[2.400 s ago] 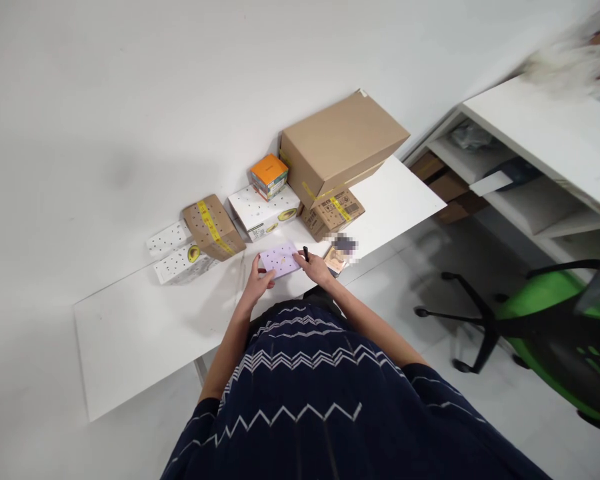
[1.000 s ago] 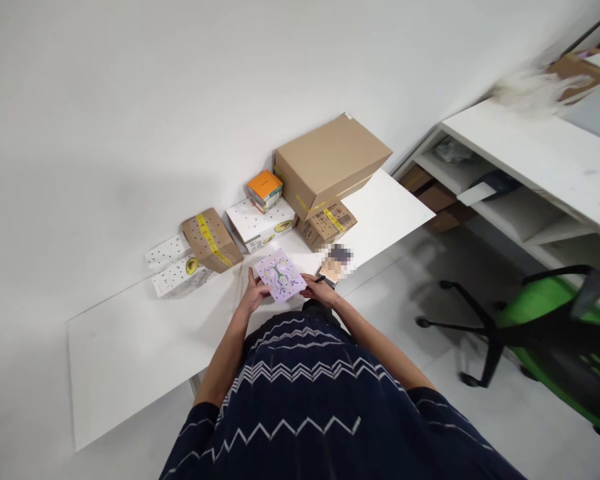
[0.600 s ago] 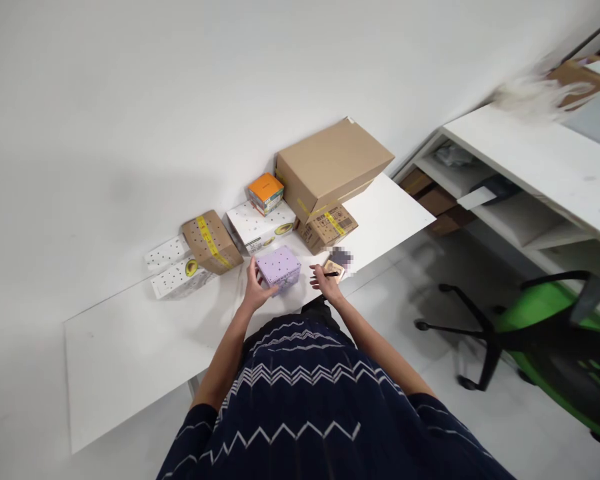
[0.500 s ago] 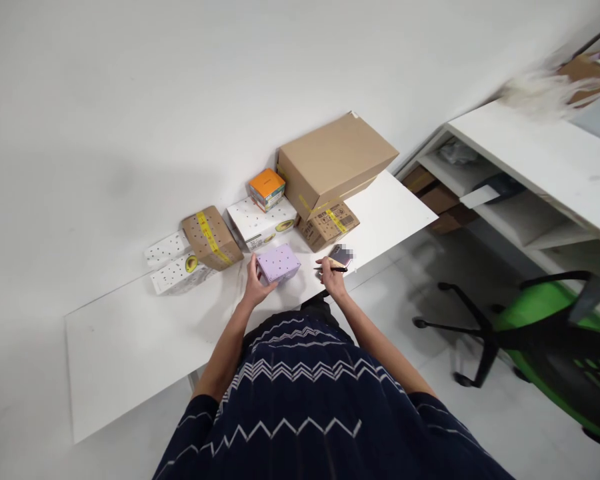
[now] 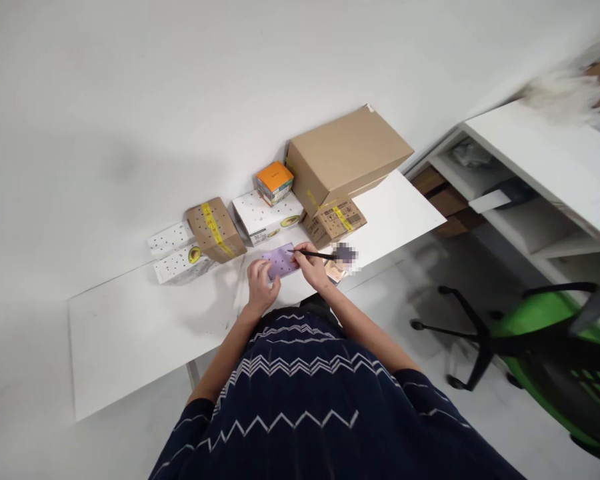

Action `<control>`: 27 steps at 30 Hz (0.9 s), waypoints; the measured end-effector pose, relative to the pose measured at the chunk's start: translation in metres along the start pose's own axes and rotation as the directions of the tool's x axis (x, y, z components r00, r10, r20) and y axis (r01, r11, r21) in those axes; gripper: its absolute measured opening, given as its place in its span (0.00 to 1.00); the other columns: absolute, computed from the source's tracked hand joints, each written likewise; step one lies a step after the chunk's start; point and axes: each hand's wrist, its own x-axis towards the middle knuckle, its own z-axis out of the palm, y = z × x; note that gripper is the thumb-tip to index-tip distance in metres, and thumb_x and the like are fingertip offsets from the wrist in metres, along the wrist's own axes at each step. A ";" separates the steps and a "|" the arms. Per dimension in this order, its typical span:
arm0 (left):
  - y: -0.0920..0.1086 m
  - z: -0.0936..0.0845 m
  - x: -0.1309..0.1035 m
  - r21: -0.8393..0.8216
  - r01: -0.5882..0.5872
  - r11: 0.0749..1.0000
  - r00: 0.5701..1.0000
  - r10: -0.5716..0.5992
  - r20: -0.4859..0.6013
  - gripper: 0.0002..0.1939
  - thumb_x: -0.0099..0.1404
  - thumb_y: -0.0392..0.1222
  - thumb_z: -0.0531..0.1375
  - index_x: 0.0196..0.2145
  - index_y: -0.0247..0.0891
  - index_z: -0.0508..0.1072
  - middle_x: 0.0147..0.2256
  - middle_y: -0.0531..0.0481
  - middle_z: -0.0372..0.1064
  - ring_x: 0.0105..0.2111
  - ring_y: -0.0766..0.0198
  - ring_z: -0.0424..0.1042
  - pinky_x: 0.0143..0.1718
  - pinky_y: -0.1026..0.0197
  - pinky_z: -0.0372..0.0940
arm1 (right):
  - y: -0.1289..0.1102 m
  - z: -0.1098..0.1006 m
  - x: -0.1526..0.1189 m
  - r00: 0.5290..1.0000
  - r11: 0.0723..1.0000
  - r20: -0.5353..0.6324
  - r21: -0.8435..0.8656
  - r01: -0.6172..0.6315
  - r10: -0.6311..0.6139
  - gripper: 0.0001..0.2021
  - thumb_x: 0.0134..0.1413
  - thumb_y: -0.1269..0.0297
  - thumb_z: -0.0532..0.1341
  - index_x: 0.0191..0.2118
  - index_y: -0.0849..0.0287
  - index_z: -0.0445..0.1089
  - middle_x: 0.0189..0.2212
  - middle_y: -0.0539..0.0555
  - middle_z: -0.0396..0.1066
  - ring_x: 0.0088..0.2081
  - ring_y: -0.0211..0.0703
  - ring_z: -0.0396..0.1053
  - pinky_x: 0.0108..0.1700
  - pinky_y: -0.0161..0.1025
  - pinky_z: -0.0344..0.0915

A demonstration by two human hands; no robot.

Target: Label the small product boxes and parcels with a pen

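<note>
Purple box (image 5: 280, 260) with dark dots on top is at the near edge of the white surface (image 5: 130, 340), in the middle of the scene. The left hand (image 5: 261, 285) has its fingers bent and touches the left end of the box. I cannot tell if it is squeezing. The right hand (image 5: 311, 268) pinches a black pen (image 5: 316, 254) and is at the right end of the box. The pen points left, with its tip over the top of the box. I cannot tell if the tip touches it. Just to the right of the right hand, a flat thing (image 5: 336, 271) lies on the surface, and part of it is blurred out.

On the far left, two white boxes (image 5: 175, 265) with dots are beside a brown box (image 5: 224, 220) with yellow tape. Next comes a wider white box (image 5: 253, 217) with an orange box (image 5: 275, 177) on top of it. On the right is a big brown box (image 5: 350, 147), and a small brown box (image 5: 351, 215) is by its near side.
</note>
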 end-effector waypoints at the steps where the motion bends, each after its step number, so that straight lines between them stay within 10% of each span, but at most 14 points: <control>1: 0.002 0.003 0.000 0.029 -0.056 0.998 0.998 0.056 -0.003 0.18 0.65 0.38 0.59 0.52 0.36 0.69 0.50 0.38 0.66 0.57 0.49 0.64 0.60 0.41 0.61 | 0.004 0.004 0.004 1.000 1.000 0.012 -0.008 0.015 -0.014 0.10 0.55 0.53 0.59 0.36 0.54 0.62 0.24 0.46 0.68 0.25 0.38 0.64 0.29 0.35 0.63; 27: 0.005 0.017 -0.005 0.132 -0.167 0.977 0.982 0.153 0.107 0.16 0.72 0.40 0.52 0.54 0.34 0.71 0.50 0.37 0.71 0.58 0.51 0.67 0.60 0.43 0.66 | 0.045 0.013 0.023 0.928 0.818 0.165 -0.439 0.372 -0.334 0.15 0.63 0.54 0.54 0.36 0.57 0.72 0.35 0.57 0.76 0.40 0.48 0.74 0.47 0.45 0.70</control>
